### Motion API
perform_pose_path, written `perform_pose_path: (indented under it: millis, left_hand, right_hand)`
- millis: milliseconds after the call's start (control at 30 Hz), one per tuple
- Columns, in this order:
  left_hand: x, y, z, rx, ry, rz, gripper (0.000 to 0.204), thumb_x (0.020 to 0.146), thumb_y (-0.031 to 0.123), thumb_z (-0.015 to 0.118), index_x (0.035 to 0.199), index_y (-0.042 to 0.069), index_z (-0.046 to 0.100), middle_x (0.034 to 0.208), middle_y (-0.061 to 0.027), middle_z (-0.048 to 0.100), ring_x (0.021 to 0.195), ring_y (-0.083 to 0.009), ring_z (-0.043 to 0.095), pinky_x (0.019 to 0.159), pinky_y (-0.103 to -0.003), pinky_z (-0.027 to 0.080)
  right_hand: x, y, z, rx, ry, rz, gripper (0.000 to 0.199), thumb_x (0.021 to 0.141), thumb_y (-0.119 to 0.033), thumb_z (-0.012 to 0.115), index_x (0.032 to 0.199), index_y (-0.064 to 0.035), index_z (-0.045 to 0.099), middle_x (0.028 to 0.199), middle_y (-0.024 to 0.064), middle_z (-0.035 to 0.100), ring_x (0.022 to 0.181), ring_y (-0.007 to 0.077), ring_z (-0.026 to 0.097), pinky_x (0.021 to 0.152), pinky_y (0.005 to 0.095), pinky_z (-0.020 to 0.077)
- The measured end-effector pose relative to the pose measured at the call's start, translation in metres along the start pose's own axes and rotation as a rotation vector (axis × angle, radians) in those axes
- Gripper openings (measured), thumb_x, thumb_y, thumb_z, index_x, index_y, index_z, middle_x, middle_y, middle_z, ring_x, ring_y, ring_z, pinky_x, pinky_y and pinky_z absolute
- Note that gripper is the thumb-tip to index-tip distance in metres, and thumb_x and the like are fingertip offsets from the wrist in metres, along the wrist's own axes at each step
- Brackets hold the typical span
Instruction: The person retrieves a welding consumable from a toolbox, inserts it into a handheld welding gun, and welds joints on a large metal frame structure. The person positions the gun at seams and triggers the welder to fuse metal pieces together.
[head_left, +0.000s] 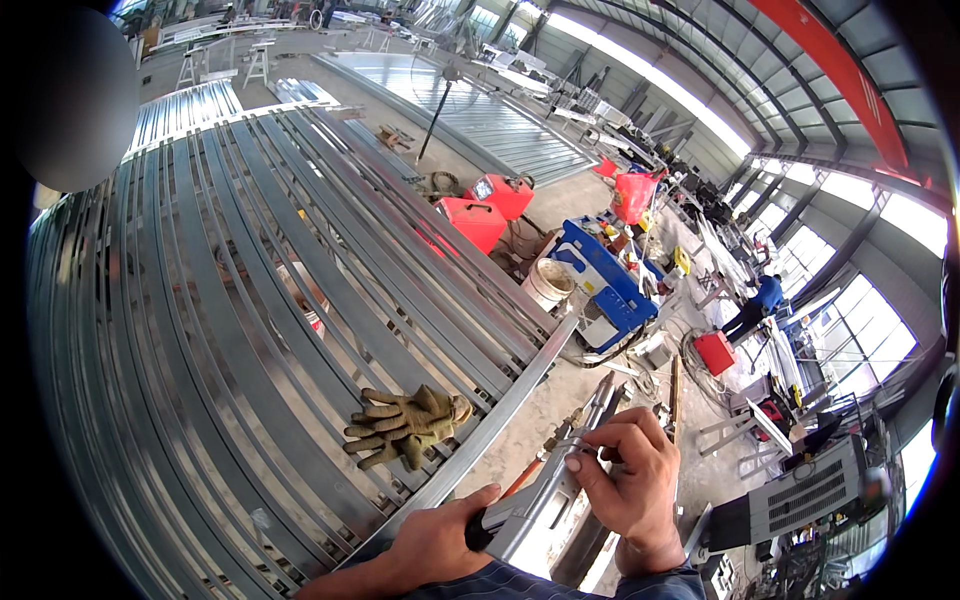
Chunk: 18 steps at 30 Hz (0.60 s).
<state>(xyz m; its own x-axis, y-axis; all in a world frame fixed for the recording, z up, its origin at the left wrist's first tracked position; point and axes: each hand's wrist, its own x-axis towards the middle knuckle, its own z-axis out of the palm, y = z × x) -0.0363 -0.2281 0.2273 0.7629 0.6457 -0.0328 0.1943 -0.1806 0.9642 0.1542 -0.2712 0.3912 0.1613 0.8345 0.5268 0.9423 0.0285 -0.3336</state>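
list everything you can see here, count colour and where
metal slat frame: one, grey, fills the left
work gloves: one pair, olive, lying on the slats
hand tool: one, silver, black handle, lower centre
red machines: two, floor beyond the frame
blue machine: one, centre right
bucket: one, white, beside blue machine
person in blue: one, far right
left hand: grips the tool's handle
right hand: fingers on the tool's body

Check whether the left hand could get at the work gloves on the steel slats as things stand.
Probably not freely: the left hand grips a metal tool, though the work gloves lie uncovered just above it on the steel slats.
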Motion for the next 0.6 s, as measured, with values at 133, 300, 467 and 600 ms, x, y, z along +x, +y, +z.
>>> perform_pose_path:
  millis: [133, 300, 467, 600]
  left_hand:
    - [-0.001, -0.002, 0.001, 0.017, 0.027, 0.051, 0.075, 0.083, 0.046, 0.077, 0.149, 0.021, 0.053, 0.106, -0.0144, 0.073, 0.096, -0.0350, 0.072, 0.083, -0.041, 0.057]
    - [0.000, -0.005, 0.003, 0.014, 0.052, 0.059, 0.072, 0.082, 0.040, 0.078, 0.147, 0.020, 0.055, 0.100, -0.0123, 0.074, 0.091, -0.0347, 0.072, 0.078, -0.041, 0.057]
    - [0.002, -0.005, 0.002, 0.016, 0.074, 0.101, 0.072, 0.080, 0.034, 0.079, 0.147, 0.020, 0.055, 0.098, -0.0120, 0.073, 0.088, -0.0339, 0.072, 0.076, -0.041, 0.057]
    - [0.003, -0.005, 0.002, 0.002, 0.062, 0.089, 0.073, 0.080, 0.031, 0.079, 0.147, 0.020, 0.055, 0.095, -0.0114, 0.073, 0.087, -0.0334, 0.072, 0.075, -0.041, 0.057]
  right_hand:
    - [-0.006, 0.004, -0.002, -0.047, 0.003, -0.040, 0.014, 0.078, -0.012, 0.085, 0.081, -0.0059, 0.073, 0.078, 0.0059, 0.065, 0.059, 0.0170, 0.063, 0.053, 0.0300, 0.0498]
    - [-0.005, 0.002, -0.001, -0.010, -0.024, -0.015, 0.014, 0.077, -0.011, 0.085, 0.083, -0.0057, 0.073, 0.079, 0.0056, 0.065, 0.058, 0.0164, 0.063, 0.052, 0.0297, 0.0498]
    - [-0.004, 0.009, -0.001, 0.036, -0.060, -0.079, 0.017, 0.077, -0.008, 0.084, 0.091, -0.0047, 0.076, 0.080, 0.0060, 0.065, 0.065, 0.0178, 0.066, 0.057, 0.0296, 0.0530]
    - [0.004, -0.005, -0.010, 0.086, -0.036, -0.027, 0.022, 0.074, -0.006, 0.084, 0.094, -0.0033, 0.076, 0.084, 0.0082, 0.065, 0.069, 0.0189, 0.068, 0.061, 0.0302, 0.0552]
